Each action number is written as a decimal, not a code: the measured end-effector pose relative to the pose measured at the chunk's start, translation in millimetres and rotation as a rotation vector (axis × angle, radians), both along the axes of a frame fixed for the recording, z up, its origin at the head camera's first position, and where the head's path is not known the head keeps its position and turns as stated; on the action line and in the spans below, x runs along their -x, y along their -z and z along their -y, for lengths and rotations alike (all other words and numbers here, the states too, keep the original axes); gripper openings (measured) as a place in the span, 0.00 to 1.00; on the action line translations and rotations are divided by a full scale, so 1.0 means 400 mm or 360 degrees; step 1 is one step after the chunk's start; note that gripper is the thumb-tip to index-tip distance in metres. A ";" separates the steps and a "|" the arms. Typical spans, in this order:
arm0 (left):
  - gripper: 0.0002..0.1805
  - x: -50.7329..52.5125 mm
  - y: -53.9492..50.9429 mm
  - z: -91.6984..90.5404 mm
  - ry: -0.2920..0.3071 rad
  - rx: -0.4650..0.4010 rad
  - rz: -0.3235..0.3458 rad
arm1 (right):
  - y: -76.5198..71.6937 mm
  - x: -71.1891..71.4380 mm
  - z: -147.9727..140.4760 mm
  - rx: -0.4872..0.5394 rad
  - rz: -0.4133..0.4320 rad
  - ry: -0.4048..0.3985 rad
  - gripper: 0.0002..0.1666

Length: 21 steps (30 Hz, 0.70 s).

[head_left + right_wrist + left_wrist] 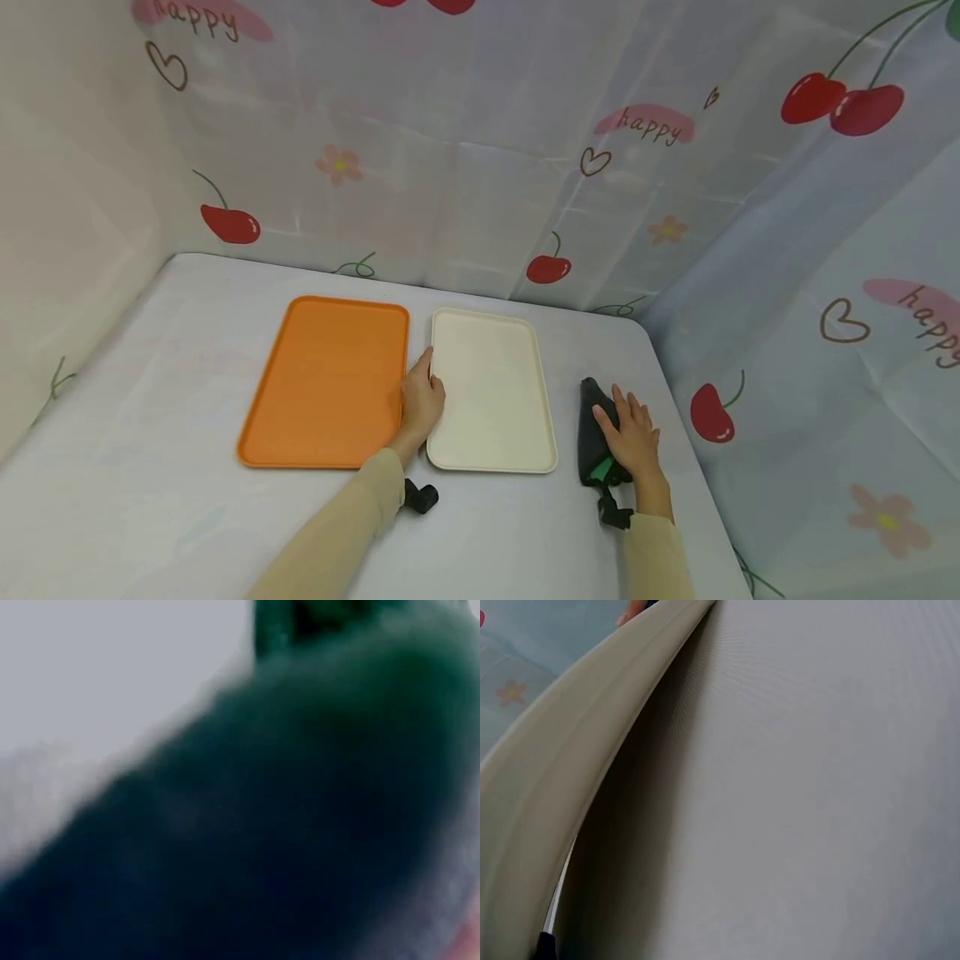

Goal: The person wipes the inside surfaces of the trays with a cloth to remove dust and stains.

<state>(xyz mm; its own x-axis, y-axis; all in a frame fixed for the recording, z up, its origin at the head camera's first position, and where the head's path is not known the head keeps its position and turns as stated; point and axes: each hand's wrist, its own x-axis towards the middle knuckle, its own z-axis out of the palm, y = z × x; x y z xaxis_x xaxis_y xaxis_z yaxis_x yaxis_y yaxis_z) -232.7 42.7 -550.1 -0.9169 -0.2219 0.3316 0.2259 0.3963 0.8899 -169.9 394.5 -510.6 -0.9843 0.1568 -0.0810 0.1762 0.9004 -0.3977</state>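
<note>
"Near the bench's (495, 542) right edge, what've we got?"

"Dark bundle (591, 429), green patch (602, 469) at its near end. Right hand (633, 437) lying over it, fingers spread, fairly straight."

"Left hand (422, 404)?"

"Gripping the cream tray (491, 392) by its left rim: thumb over the rim, index finger along it, other fingers hidden."

"Tray position?"

"Around mid-bench, toward the back edge. Orange tray (330, 383) just beside it, nearer the back-left corner."

"Wrist views?"

"Right one's mostly blur, dark bundle. Left one, tray rim with dark shadow under it."

"Behind?"

"Cherry-print curtain (465, 208) past the back edge."
</note>
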 end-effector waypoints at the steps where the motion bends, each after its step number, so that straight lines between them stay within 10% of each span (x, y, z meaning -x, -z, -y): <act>1: 0.27 0.000 -0.001 0.001 0.0007 -0.0020 0.0020 | 0.002 0.000 0.000 0.0001 0.0000 -0.0003 0.44; 21: 0.25 -0.003 -0.012 -0.003 0.0038 -0.0220 0.0293 | 0.028 0.017 0.019 -0.0172 -0.0068 0.0167 0.52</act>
